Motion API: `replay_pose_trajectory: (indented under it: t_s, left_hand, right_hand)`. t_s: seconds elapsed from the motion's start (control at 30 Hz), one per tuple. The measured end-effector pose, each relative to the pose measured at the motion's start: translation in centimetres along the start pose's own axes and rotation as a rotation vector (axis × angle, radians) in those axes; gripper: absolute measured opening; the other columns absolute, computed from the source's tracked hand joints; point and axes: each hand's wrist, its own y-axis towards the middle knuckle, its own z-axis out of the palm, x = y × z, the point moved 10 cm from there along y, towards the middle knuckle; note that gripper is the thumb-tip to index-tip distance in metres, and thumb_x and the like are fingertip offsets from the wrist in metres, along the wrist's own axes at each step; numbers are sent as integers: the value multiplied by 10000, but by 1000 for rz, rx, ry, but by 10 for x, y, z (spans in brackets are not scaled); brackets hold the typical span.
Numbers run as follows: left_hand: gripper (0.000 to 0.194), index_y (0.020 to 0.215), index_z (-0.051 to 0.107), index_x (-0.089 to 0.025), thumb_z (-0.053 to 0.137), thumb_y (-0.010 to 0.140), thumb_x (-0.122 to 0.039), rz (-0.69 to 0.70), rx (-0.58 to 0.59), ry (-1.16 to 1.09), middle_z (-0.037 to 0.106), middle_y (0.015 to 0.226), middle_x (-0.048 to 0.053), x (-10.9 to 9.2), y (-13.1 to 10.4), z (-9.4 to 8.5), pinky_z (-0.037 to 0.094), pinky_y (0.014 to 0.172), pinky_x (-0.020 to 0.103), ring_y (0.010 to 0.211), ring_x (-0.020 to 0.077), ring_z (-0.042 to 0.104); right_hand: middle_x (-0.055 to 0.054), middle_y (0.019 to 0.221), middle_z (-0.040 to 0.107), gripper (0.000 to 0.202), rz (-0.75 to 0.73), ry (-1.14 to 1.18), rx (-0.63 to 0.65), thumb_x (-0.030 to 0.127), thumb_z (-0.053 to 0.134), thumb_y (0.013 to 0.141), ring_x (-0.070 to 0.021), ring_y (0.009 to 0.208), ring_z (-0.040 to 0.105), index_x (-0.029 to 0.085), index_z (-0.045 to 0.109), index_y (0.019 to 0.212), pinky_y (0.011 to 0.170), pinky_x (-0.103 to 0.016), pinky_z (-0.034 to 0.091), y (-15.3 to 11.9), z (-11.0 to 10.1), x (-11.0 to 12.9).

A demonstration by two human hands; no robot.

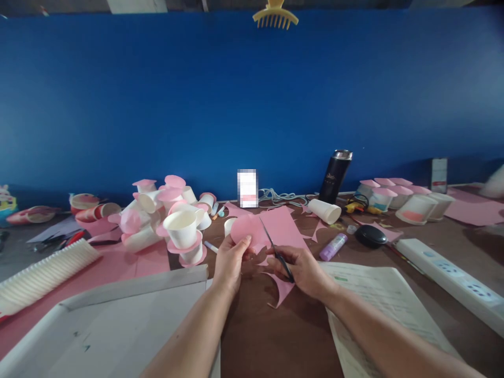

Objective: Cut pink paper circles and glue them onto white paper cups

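Tabletop (271,346): brown, beneath both hands. Pink sheet (287,223): thin, straight-edged, just beyond the hands. Left hand (230,260): pinching paper between thumb and fingers. Right hand (301,268): gripping scissors. Pink paper piece (243,227): smooth, rounded, at the left fingertips; a slack pinch could let it turn or tear under the blade. Scissors (280,254): dark-handled, slim metal, pointing away from the right hand; a slip towards the left could nick its fingers. Offcut (282,291): curved, pointed, between the wrists. Glue stick (334,247): purple cylinder, right of the right hand.
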Motion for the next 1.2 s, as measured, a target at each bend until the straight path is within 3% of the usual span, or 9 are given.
replay_pose_trajectory:
  t_s: [0.27,0.57,1.03,1.2]
  left_hand:
    - [303,773,610,-155,749,669,-404,29,24,32,554,555,-30,2,2,0,328,472,165,497,64,456]
    - [323,785,612,-161,754,661,-423,-26,53,34,513,526,-42,9,1,2,309,457,164,479,60,425]
    - [326,748,591,-165,734,677,-449,-10,67,78,497,526,-45,4,-2,3,307,457,175,474,62,406]
    - [326,763,599,-166,747,655,-436,-16,68,17,503,553,-47,1,-3,5,305,457,180,475,60,403]
  right_hand:
    - [22,634,534,358,-16,-27,-20,442,707,763,-74,542,423,140,703,955,581,-239,421,2,-3,-3]
    - [0,616,552,534,-25,-73,-69,560,710,693,-91,528,442,125,714,1003,477,-223,356,1,-7,-1]
    - [58,543,412,438,49,19,-46,491,718,727,-67,494,338,144,701,994,473,-217,328,1,-6,-7]
    - [44,583,467,457,65,54,-69,470,749,695,-71,507,370,144,702,1012,480,-219,354,1,-8,-7]
